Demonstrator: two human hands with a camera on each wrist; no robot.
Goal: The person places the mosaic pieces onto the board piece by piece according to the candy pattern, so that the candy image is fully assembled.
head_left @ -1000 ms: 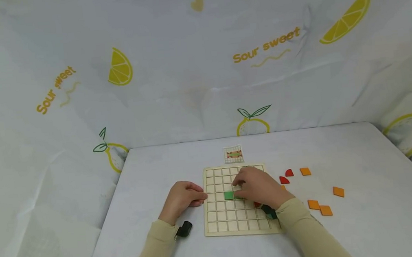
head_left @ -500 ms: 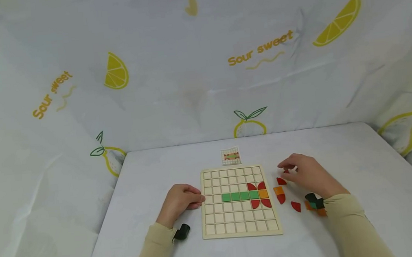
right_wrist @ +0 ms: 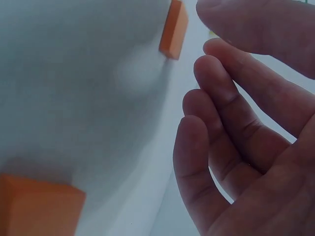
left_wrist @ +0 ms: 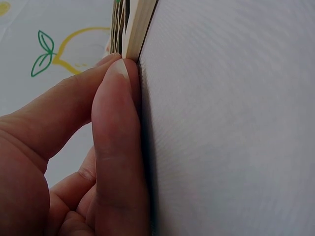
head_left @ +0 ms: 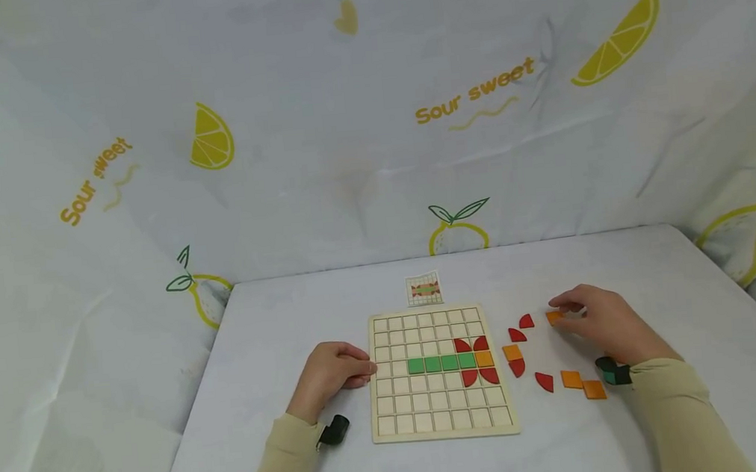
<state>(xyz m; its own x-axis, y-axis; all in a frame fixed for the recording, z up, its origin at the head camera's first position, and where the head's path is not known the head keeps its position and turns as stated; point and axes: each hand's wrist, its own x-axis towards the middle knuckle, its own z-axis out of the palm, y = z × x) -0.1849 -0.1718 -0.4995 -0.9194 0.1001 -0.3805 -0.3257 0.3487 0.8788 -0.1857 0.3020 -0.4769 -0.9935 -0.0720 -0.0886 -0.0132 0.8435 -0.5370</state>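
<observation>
Right hand (head_left: 604, 321) shifted toward the right edge of the worktop (head_left: 714, 296) in the last half second, away from the loose red pieces; now at an orange tile (head_left: 552, 317), thumb and fingers apart, not closed on it; contact cannot be told.

Nearest: two orange squares (head_left: 572, 379), corners meeting, out from the near right corner of the grid board (head_left: 393, 407); red quarter-circle (head_left: 544, 382) just beside them. Left hand (head_left: 332, 367): thumb and forefinger pinched on the board's left edge. Board, middle row: four green squares (head_left: 433, 364), then an orange insert (head_left: 484, 359) at the right edge. Red inserts (head_left: 489, 376) fill two cells either side of that row's right end. Just outside that edge: loose orange square (head_left: 512, 352) touching a red piece; two more red farther back.

Pattern card (head_left: 425, 292) beyond the board's far edge. Behind: white cloth (head_left: 325, 98), lemon print.
</observation>
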